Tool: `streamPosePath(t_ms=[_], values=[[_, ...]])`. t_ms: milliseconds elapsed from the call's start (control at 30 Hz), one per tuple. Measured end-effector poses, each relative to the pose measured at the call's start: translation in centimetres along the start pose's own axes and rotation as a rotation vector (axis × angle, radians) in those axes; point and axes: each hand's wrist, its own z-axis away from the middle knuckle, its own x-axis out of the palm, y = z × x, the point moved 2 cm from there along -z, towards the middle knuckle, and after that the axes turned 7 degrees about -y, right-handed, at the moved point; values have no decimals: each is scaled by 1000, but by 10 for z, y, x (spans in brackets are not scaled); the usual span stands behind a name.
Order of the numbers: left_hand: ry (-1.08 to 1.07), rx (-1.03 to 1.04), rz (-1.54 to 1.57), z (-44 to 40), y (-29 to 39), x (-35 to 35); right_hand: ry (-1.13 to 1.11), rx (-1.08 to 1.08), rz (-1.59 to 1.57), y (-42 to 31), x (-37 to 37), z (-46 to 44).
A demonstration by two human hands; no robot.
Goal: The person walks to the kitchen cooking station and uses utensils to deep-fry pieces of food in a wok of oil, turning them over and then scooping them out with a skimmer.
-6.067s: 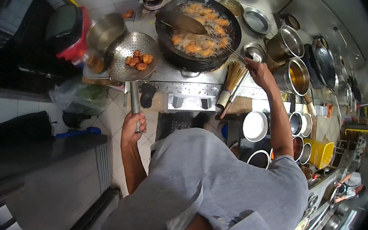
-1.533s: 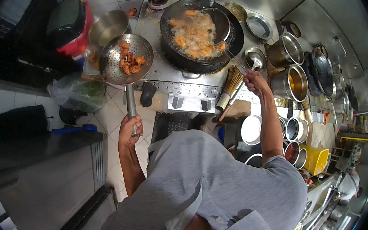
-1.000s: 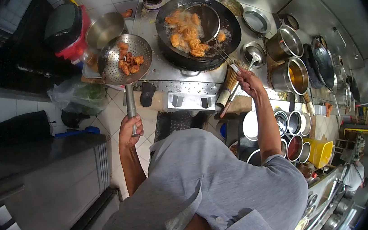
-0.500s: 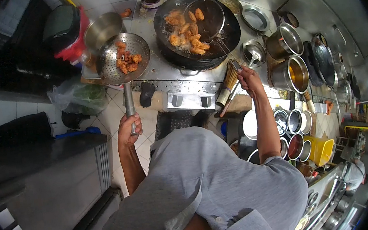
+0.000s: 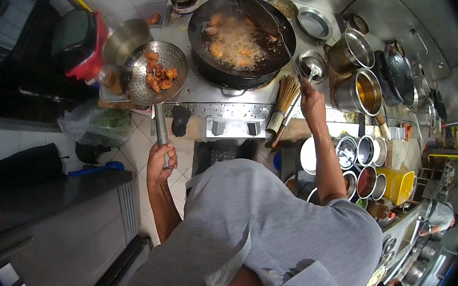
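Observation:
My left hand grips the handle of a perforated metal ladle, held level over the left edge of the stove. Several browned fried pieces lie in its bowl. My right hand is closed on the long handle of a wire mesh strainer. The strainer is tilted on edge at the right side of a large black wok. In the wok, bubbling oil surrounds several golden fried pieces, partly hidden by foam.
A steel pot stands behind the ladle. Right of the wok are a small pot with a ladle, a bamboo brush and a pot of orange liquid. Seasoning bowls fill the right side. Another person is far right.
The strainer has turned from lying flat to standing on edge, and the fried pieces now float in strongly foaming oil. My left hand and its ladle stay nearly still.

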Motion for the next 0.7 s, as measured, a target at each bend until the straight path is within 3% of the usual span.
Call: streamPosePath(t_ms=[167,233,367,433,567,633,700], values=[[-9,-4,12,0,-1,0,10,-63,47,-18,-5,23],[-11,-10,21,-1,-2,-3,-10,-56,-247,-22,-10,28],[-30,-10,39,-3,-4,-4,-171,-42,-185,-33,-28,28],[-33,-3,41,-2,-4,-5,-230,-120,5,-37,-30,24],[-38,1,28,0,-5,-3,-251,-72,35,-42,-9,9],[-34,3,29,0,-6,-3,-139,-201,-119,-33,16,-3],[-32,6,28,0,-7,-4,-164,-218,-153,-22,38,-19]])
